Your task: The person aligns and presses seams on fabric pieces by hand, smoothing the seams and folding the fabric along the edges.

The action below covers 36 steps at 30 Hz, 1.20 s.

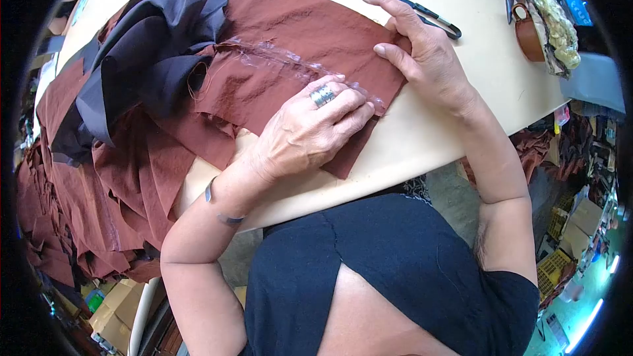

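A reddish-brown piece of fabric (300, 23) lies on the cream table, with a seam (283, 56) running across it under a whitish, shiny, wrinkled strip. My left hand (315, 125), wearing a wide silver ring, has its fingers curled and closed at the seam, and its fingertips are partly hidden. Over the fabric's right edge, my right hand (428, 59) is open, with thumb and index finger apart. A dark, crumpled cloth (148, 46) sits on the brown fabric at the left, with loose thread beside it.
A black utility knife (428, 18) lies just beyond my right hand. Scissors, a tape roll and a pale bundle (557, 26) sit at the table's right end beside a translucent bin (593, 82). More brown fabric (99, 204) hangs off the left edge. The table's curved edge (369, 188) runs before me.
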### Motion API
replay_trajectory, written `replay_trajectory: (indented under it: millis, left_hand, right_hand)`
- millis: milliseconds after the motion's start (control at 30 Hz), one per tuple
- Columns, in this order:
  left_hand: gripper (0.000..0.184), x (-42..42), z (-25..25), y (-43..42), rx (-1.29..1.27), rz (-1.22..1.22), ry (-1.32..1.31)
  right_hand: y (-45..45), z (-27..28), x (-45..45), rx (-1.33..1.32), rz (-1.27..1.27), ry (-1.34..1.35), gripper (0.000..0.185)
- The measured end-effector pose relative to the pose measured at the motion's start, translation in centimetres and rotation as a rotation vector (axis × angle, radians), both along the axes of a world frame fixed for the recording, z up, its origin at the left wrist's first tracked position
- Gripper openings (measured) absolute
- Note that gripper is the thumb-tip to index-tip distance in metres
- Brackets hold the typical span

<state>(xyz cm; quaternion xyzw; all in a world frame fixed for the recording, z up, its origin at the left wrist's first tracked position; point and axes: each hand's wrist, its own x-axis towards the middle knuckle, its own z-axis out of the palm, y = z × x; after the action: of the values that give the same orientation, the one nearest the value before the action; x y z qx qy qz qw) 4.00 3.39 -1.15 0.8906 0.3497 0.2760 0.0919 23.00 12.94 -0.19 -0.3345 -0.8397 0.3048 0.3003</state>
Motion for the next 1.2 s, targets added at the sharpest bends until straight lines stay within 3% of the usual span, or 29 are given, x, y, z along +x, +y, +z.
replay_trajectory:
  millis: [133, 333, 667, 700, 867, 1200]
  left_hand:
    - [0.036, -0.1, 0.3, -0.3, 0.050, -0.001, 0.013]
    - [0.033, -0.5, 0.4, -0.9, 0.167, -0.003, 0.217]
    - [0.045, 0.0, 1.2, -1.6, 0.115, -0.052, 0.389]
    - [0.047, 0.1, 1.1, -1.5, 0.070, -0.072, 0.272]
    - [0.039, 0.4, 0.8, -1.6, 0.092, 0.281, 0.197]
    - [0.039, 0.1, 1.1, -1.7, 0.069, 0.106, 0.246]
  right_hand:
    - [0.0, 0.4, 0.1, -0.056, -0.024, -0.054, 0.061]
    - [0.3, 0.0, -0.1, 0.017, 0.024, -0.005, 0.059]
    - [0.2, 0.2, -0.1, 0.051, 0.033, -0.045, 0.054]
    - [0.2, 0.1, -0.1, 0.056, 0.033, -0.045, 0.054]
    - [0.4, -0.2, 0.0, 0.089, 0.047, -0.008, 0.056]
    - [0.5, 0.0, 0.0, 0.057, 0.061, -0.031, 0.053]
